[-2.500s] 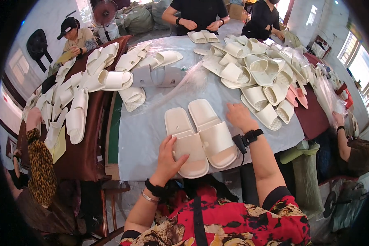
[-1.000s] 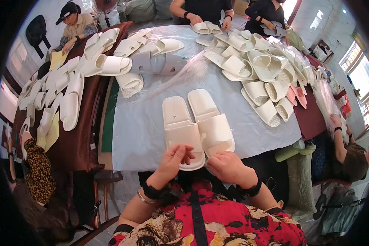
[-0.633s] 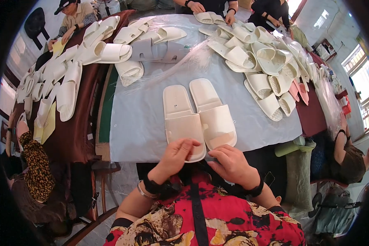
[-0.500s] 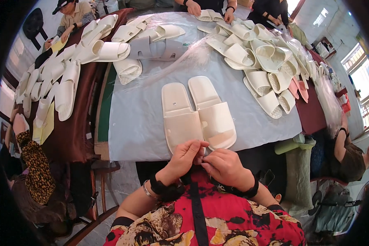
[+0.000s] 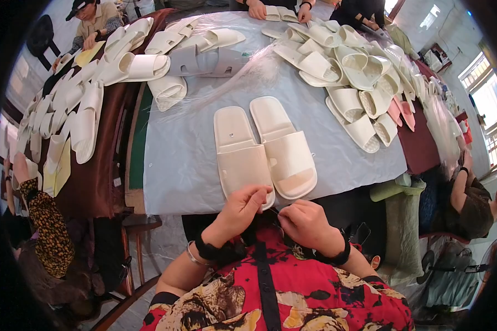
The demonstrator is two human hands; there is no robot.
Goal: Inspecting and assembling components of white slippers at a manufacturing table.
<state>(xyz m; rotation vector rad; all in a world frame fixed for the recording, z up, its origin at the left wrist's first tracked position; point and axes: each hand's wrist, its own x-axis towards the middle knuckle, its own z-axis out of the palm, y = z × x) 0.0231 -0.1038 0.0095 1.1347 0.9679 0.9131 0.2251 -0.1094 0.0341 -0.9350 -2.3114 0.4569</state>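
Two cream slide slippers, a left one (image 5: 243, 163) and a right one (image 5: 290, 160), lie side by side at the table's near edge, open toes toward me. My left hand (image 5: 238, 212) is closed in a pinch just over the toe of the left slipper, hiding part of it. My right hand (image 5: 310, 223) is closed too, a little to the right and nearer my body, below the right slipper's toe. A thin dark line seems to run between my fingertips. What either hand pinches is too small to name.
Piles of cream slippers lie at the right (image 5: 361, 71) and on the maroon-covered table (image 5: 107, 171) at the left. Grey slippers (image 5: 207, 62) lie beyond, beside clear plastic film (image 5: 248, 71). Pink slippers (image 5: 403, 113) sit at the right edge. Several people work around the tables.
My hands have moved apart, the left slightly left and the right slightly right. The two slippers stay in place on the table, with a small shift of the whole view.
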